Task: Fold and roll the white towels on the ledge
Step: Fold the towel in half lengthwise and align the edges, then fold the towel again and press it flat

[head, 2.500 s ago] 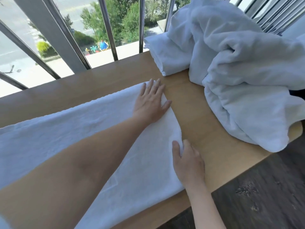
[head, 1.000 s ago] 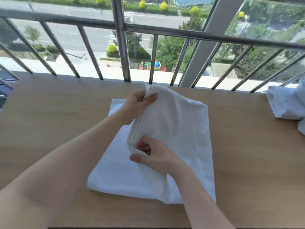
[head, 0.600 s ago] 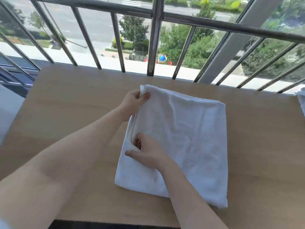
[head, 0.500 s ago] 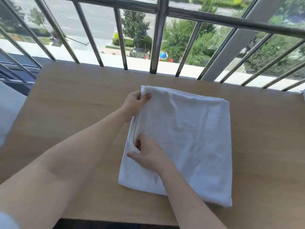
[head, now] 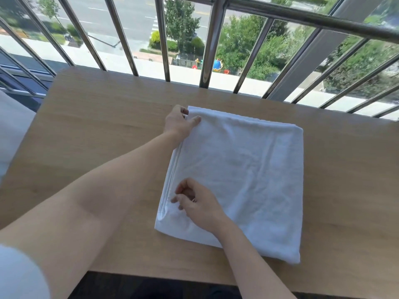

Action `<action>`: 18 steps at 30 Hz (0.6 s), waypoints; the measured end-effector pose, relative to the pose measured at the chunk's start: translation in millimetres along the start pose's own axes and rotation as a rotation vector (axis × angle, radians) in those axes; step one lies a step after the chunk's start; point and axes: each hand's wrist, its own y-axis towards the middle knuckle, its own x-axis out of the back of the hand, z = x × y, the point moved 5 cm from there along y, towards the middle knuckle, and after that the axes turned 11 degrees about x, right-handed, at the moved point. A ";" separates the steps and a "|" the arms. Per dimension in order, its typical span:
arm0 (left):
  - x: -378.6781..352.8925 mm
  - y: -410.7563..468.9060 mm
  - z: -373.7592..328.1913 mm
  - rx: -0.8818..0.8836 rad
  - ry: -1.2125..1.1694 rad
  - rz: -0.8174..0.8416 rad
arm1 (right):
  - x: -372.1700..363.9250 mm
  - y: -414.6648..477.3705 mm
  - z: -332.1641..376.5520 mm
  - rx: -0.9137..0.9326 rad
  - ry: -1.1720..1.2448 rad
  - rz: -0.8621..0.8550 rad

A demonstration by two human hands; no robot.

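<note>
White folded towel (head: 244,173) lies under right hand (head: 198,207), left hand (head: 178,121) pinching its far corner.

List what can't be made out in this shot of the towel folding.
- Head view: how many layers the folded towel holds; only stacked edges show at its left side.
- Left hand: fingertips tucked behind the towel's far left corner.
- Right hand: fingers curled, so whether they pinch cloth is unclear.
- Other towels: outside the frame.
- Ledge: its right end is cut by the frame edge.
</note>
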 end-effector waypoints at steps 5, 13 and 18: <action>2.5 -1.4 -7.9 -0.102 0.054 -0.096 | 59.3 -18.1 -11.1 0.128 -0.277 -0.311; 16.3 -7.8 -10.7 -0.180 -0.034 -0.233 | 111.6 -44.0 -49.6 0.048 -1.028 -0.347; 7.5 -0.5 -2.9 -0.081 -0.063 -0.196 | 98.9 -43.8 -74.1 -0.011 -1.107 -0.257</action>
